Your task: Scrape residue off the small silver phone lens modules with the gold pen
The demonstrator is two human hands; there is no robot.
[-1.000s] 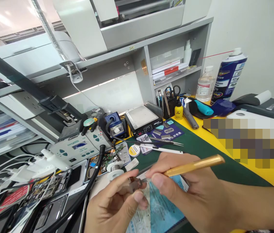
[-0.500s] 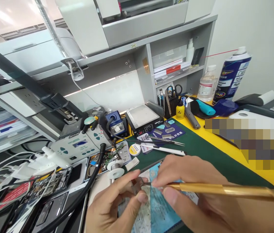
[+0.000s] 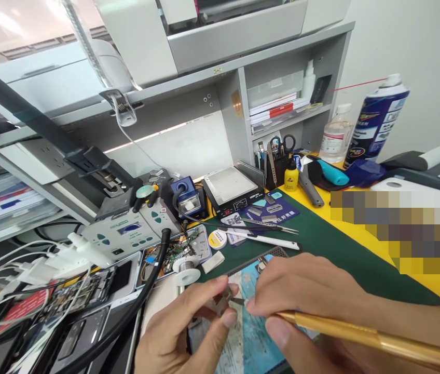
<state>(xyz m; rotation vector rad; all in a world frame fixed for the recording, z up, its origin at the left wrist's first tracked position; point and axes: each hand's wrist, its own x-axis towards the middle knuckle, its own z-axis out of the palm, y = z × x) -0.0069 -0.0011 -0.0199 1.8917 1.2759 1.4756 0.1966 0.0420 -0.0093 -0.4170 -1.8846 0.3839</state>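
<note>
Left hand: the left hand [image 3: 183, 332] pinched a small metal part [image 3: 220, 303] between thumb and fingertips, low in the middle of the view.
Right hand: the right hand [image 3: 305, 301] was closed on a gold-handled tool [image 3: 360, 337], gripped like a pen.
Tool axis: handle ran lower right to upper left; its dark tip met the part, just left of the right fingers.
Nearer hand: the left, already holding the part.
Beneath: a blue mat [image 3: 255, 343] on the green counter [image 3: 340, 249].
Beyond: solder spool [image 3: 186, 270], white pen [image 3: 266, 240], heating plate [image 3: 231, 189], spray can [image 3: 377, 122].
</note>
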